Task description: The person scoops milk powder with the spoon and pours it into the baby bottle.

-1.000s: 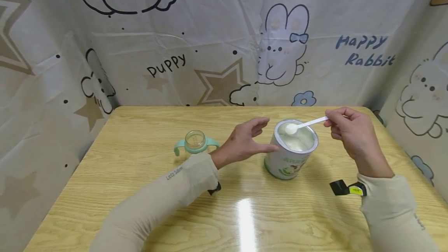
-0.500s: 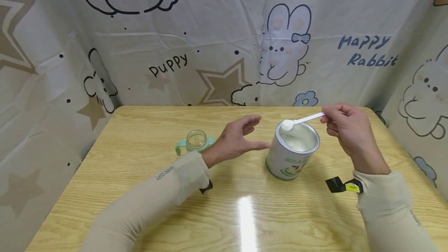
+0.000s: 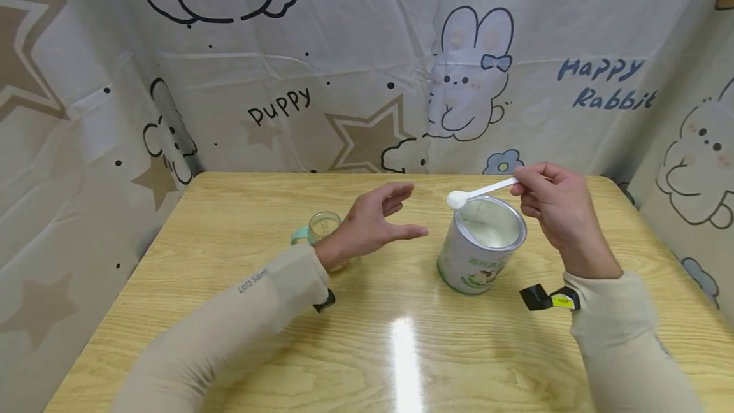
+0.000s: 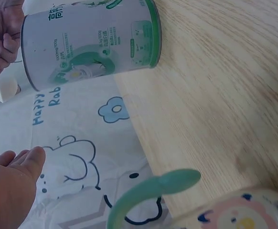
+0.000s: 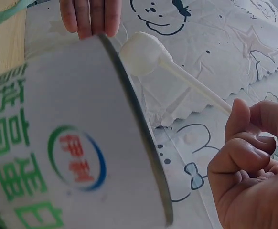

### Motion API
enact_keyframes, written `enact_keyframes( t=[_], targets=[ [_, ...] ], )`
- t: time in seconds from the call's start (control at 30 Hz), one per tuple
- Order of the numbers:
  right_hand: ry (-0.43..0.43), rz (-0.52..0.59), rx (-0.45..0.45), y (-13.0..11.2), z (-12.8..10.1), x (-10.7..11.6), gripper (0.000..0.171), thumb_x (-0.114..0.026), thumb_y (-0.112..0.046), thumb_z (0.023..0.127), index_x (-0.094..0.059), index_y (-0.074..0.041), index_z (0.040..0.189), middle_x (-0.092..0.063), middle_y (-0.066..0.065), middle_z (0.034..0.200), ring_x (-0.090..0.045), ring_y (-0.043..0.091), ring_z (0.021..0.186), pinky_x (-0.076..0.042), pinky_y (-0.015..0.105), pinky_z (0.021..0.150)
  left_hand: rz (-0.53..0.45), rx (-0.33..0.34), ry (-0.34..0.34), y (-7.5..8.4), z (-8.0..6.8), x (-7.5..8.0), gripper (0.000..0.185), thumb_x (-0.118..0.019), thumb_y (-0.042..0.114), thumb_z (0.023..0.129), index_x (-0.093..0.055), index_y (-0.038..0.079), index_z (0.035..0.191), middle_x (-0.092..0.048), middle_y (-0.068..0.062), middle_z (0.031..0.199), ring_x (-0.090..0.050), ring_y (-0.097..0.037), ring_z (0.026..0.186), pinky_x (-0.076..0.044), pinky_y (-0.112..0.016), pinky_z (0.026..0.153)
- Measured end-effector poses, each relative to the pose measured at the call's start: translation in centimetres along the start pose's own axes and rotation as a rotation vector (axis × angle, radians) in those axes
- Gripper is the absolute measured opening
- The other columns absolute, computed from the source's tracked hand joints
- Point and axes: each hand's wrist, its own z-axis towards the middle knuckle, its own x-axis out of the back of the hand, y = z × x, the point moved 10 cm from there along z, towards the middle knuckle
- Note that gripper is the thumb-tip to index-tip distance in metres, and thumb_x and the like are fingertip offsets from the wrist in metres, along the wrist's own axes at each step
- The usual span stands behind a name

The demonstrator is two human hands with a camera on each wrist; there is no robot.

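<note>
1 wood-grain tbl (image 3: pixel 476 352) | cartoon-print backdrop (image 3: pixel 355 37) behind | pwdr tin (image 3: pixel 473 260) upright

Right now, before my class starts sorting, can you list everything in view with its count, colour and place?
Table: one, light wood, in front of the person
Cloth: piece count unclear, pale with cartoon prints, behind and beside the table
Can: one, white and green, on the table
Scoop: one, white, in the right hand, bowl near the can's rim
Powder: two portions, whitish, in the can and scoop
Bottle: one, clear with green handle, left of the can
Wrist devices: two, black, one per wrist
Sleeves: two, beige, on both arms
Left hand: one, bare, between bottle and can
</note>
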Motion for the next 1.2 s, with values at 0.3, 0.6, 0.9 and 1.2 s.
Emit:
enact_keyframes(
  t=[0.3,0.6,0.9,1.2],
  targets=[
    [-0.015,0.012,-0.008,0.0,0.4,-1.7,0.017,-0.065,-0.008,0.097,-0.068,-0.008,0.081,-0.064,0.000,0.069,-0.045,0.007,0.054,-0.039,0.014,0.045,-0.020,0.018,0.018,-0.4,-0.6,1.3,0.077,-0.084,0.012,0.082,-0.044,0.002,0.147,-0.047,-0.012,0.150,-0.046,-0.024,0.138,-0.042,-0.028,0.109],
    [-0.040,0.040,-0.024,0.2,0.7,-3.4,0.020,-0.063,-0.006,0.098,-0.067,-0.009,0.078,-0.064,0.000,0.067,-0.045,0.006,0.052,-0.036,0.013,0.043,-0.033,0.030,0.026,-0.7,-1.2,2.6,0.075,-0.083,0.011,0.083,-0.045,0.003,0.147,-0.047,-0.012,0.150,-0.046,-0.025,0.138,-0.042,-0.027,0.109],
    [-0.069,0.064,-0.038,0.4,0.9,-5.2,0.022,-0.060,-0.004,0.098,-0.066,-0.009,0.077,-0.065,0.000,0.066,-0.045,0.004,0.052,-0.035,0.012,0.042,0.002,0.027,0.041,-0.8,-2.0,4.1,0.074,-0.083,0.014,0.083,-0.046,0.005,0.147,-0.048,-0.012,0.149,-0.047,-0.025,0.137,-0.042,-0.029,0.110],
    [-0.074,0.048,-0.029,0.5,1.1,-6.6,0.023,-0.058,-0.003,0.099,-0.067,-0.010,0.079,-0.065,-0.001,0.065,-0.044,0.003,0.051,-0.033,0.013,0.041,0.030,0.026,0.055,-1.5,-2.8,5.4,0.071,-0.083,0.013,0.084,-0.048,0.001,0.145,-0.051,-0.013,0.147,-0.049,-0.027,0.135,-0.042,-0.032,0.111]
  ],
)
